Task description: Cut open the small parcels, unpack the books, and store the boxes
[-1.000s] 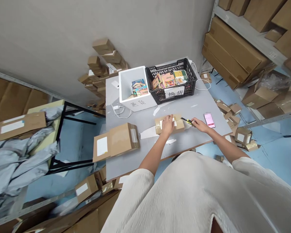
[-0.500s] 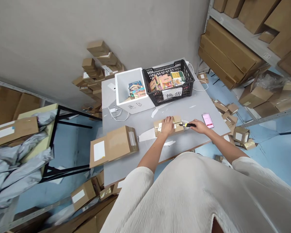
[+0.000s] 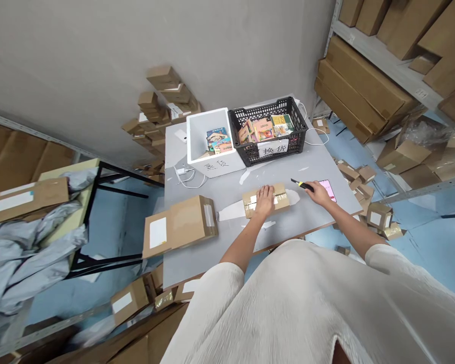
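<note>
Grey tabletop [image 3: 227, 186] — left fingers [image 3: 266, 192] splay over cardboard box [image 3: 280, 201], right fingers [image 3: 314, 188] clasp slim cutter [image 3: 304, 185].

Soft, fairly bright light spreads evenly over the worktop [image 3: 197, 263], leaving one end of the box [image 3: 187, 217] darker and the floor [image 3: 432, 237] faintly shiny, while left-hand bags [image 3: 18, 273] look smeared and the shelf [image 3: 387, 50] leans, stretched by wide-angle distortion.

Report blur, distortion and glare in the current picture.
Head view, left edge: grey bags look smeared; head view, upper right: shelf leans, apparently wide-angle distortion; head view, centre: left hand and knife fairly clear, box tape slightly shiny.
</note>
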Available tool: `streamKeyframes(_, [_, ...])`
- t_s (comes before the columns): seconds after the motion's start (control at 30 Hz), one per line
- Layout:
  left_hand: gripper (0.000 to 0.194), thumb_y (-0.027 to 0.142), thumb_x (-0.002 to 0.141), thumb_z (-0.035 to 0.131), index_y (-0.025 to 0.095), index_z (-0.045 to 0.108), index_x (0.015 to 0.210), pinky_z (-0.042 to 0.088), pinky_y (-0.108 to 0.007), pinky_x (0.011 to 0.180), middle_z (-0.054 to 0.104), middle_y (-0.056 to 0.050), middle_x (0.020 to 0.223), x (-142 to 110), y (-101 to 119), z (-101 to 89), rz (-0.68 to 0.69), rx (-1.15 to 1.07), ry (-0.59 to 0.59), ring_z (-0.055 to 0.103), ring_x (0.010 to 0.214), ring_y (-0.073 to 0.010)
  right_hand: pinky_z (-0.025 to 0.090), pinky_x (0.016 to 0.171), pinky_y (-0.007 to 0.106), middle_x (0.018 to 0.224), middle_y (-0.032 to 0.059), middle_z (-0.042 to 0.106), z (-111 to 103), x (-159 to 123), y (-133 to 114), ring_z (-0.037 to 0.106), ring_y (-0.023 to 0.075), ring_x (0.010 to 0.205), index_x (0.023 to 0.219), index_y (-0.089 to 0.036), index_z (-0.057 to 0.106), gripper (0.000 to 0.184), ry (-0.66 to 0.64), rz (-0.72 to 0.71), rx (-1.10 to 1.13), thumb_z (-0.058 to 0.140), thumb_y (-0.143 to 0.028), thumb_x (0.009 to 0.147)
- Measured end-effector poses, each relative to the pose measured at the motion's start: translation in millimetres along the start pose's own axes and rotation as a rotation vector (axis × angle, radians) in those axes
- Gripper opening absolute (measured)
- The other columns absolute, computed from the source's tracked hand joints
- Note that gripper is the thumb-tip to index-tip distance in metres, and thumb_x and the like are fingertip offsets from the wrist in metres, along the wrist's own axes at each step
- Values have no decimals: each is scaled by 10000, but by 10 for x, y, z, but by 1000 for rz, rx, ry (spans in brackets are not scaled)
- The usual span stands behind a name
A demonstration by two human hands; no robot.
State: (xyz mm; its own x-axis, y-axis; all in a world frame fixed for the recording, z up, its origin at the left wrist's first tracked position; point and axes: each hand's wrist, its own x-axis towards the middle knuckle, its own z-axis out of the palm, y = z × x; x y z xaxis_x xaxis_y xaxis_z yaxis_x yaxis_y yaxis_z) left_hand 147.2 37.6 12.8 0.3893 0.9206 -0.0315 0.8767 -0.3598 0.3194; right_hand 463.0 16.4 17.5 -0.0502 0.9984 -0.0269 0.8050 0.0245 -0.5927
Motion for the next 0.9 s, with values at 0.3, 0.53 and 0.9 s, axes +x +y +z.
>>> streamKeyframes(0.3, [596, 373, 1045, 502, 255, 465, 1628, 199, -606, 1361, 385, -147, 1776, -217, 2, -206, -38, -34, -15, 243, 1699, -321, 533, 1091, 435, 1296, 142, 739, 198, 0, -64, 695, 305, 1197, 1307, -212, 746, 390, -30, 80, 188, 659, -420, 990])
streamKeyframes(0.53, [943, 553, 859, 824, 268, 427, 1666, 202, -618, 1352, 327, -205, 1786, -757, -343, -307, -138, 32, -47, 231, 1692, -392, 553, 1038, 413, 1275, 124, 753, 387, -25, -70, 708, 275, 1123, 1245, -216, 728, 387, -100, 127, 307, 648, -465, 960])
streamKeyframes(0.9, [650, 443, 1077, 432, 306, 375, 1710, 200, -695, 1321, 324, -147, 1814, -541, -506, -416, -274, -2, -113, 227, 1699, -354, 519, 735, 344, 1114, 184, 794, 575, -59, 454, 751, 329, 980, 1149, -194, 791, 412, -126, 495, -28, 715, -469, 852])
